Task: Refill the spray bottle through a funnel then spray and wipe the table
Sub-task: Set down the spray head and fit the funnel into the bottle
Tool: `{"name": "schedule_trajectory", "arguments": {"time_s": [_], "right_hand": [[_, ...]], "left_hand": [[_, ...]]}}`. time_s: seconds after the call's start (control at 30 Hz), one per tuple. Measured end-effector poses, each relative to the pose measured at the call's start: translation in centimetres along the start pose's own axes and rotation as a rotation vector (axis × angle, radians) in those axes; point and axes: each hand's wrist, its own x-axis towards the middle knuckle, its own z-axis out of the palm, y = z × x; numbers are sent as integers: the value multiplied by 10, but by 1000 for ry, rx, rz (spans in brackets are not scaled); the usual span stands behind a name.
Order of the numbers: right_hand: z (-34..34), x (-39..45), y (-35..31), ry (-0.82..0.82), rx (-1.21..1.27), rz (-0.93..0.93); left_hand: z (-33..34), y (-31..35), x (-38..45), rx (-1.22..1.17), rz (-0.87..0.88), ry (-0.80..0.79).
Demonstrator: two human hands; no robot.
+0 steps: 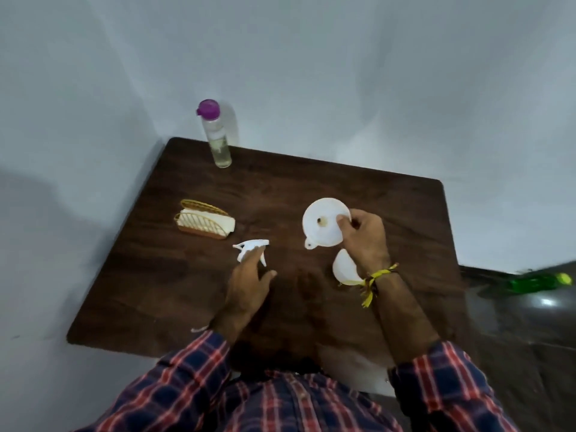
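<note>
A white funnel [322, 227] is held above the middle of the dark wooden table [187, 291], its mouth facing up; my right hand [363, 238] pinches its right rim. Just nearer to me, partly hidden under my right wrist, is a white rounded object [343, 268] that looks like the spray bottle's body. The white trigger spray head [247, 246] lies on the table to the left. My left hand [249, 282] reaches over it with fingers extended, fingertips touching it. A clear bottle with a purple cap [216, 135] stands at the table's far left edge, with liquid inside.
A golden wire holder with white napkins [204, 222] stands on the left of the table. Grey walls close in behind and to the left. Off the table's right side, a green object [542, 280] lies on a dark surface.
</note>
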Motion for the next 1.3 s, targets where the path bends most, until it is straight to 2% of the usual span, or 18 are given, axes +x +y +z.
{"name": "schedule_trajectory", "arguments": {"time_s": [0.17, 0.4, 0.57, 0.8, 1.0, 1.17, 1.3], "right_hand": [[-84, 2, 13, 148, 13, 31], [-121, 4, 46, 108, 16, 162], [-113, 4, 56, 58, -23, 194], [-98, 7, 58, 85, -255, 94], [-86, 6, 60, 59, -334, 79], [-102, 0, 70, 135, -275, 139], [-100, 5, 72, 62, -203, 191]], "left_hand": [[36, 58, 0, -41, 152, -269], [76, 114, 12, 17, 213, -399], [98, 122, 20, 65, 228, -391], [106, 117, 23, 156, 258, -325], [110, 112, 16, 128, 309, -378], [113, 129, 15, 114, 363, -391], [113, 133, 13, 5, 326, -352]]}}
